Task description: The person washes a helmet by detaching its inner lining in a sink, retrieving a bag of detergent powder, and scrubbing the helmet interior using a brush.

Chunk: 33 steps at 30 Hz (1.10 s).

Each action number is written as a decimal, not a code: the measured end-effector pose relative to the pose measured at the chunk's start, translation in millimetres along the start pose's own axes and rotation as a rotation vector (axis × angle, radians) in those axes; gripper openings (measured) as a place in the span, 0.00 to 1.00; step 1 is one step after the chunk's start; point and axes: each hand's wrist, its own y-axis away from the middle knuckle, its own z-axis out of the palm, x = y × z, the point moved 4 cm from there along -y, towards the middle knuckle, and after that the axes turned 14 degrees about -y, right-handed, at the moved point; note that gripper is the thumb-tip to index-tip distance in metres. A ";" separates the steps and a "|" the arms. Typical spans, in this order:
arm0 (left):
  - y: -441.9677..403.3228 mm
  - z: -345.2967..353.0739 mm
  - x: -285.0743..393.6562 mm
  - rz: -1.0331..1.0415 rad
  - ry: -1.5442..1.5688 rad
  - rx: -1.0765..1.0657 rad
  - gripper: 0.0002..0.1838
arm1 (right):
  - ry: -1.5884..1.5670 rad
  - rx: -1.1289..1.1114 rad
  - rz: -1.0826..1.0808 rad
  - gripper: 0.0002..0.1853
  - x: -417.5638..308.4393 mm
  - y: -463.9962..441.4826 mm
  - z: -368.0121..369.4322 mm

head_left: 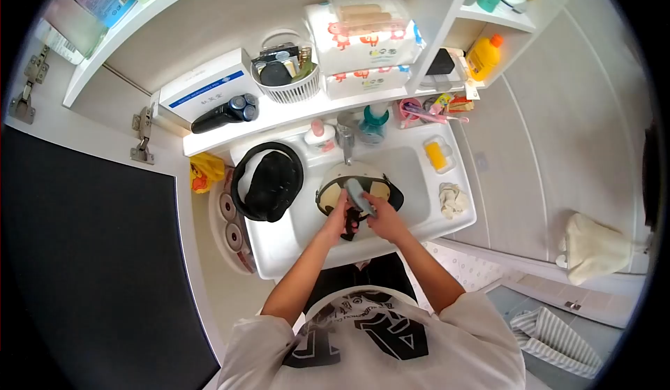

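Observation:
A cream helmet (337,174) with a dark rim lies in the white sink (417,173), under the tap (347,142). Over it my right hand (382,217) is closed on a grey oval object, which looks like a scrubbing brush (359,196). My left hand (338,219) is closed beside it, with a black strap (350,231) hanging at its fingers. The brush's underside is hidden, and the hands cover part of the helmet. To the left, a black helmet liner (272,180) rests on the sink's rim.
Behind the tap stand a soap bottle (320,136) and a teal bottle (373,124). A yellow sponge (435,155) and a crumpled cloth (453,200) lie on the right rim. Above, a shelf carries an electric shaver (225,113), a basket (289,90) and tissue packs (366,48).

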 end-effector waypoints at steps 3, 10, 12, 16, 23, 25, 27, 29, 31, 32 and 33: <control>27.6 -8.0 29.7 0.069 0.094 0.211 0.26 | 0.342 0.036 -0.303 0.38 -21.9 -16.3 45.8; -24.2 -17.4 19.4 0.230 0.395 0.335 0.14 | 0.417 0.356 -0.393 0.36 -62.8 -44.5 -5.3; -23.2 -14.0 21.8 0.222 0.322 0.358 0.14 | 0.586 0.465 -0.365 0.36 -115.6 -51.9 -14.1; -13.4 -5.4 45.3 0.165 0.144 0.432 0.15 | 0.768 0.370 -0.623 0.38 -133.3 -102.8 -20.5; -11.7 2.5 53.5 0.053 0.251 0.368 0.17 | 0.976 0.229 -0.579 0.33 -131.0 -146.1 -25.2; -15.7 6.9 55.3 0.057 0.289 0.362 0.18 | 0.971 0.233 -0.612 0.32 -131.7 -149.2 -27.7; -19.3 9.3 55.9 0.082 0.299 0.366 0.18 | 0.971 0.217 -0.613 0.31 -131.6 -151.9 -28.3; -21.8 10.2 53.9 0.082 0.310 0.366 0.18 | 0.971 0.202 -0.612 0.31 -131.5 -154.3 -28.1; -21.3 14.0 57.8 0.061 0.319 0.357 0.17 | 0.974 0.194 -0.610 0.30 -132.5 -157.5 -29.5; -21.2 15.5 59.9 0.051 0.319 0.355 0.17 | 0.973 0.185 -0.597 0.30 -132.4 -159.0 -30.4; -21.4 16.5 61.6 0.041 0.319 0.353 0.17 | 0.972 0.175 -0.583 0.30 -135.0 -159.2 -30.1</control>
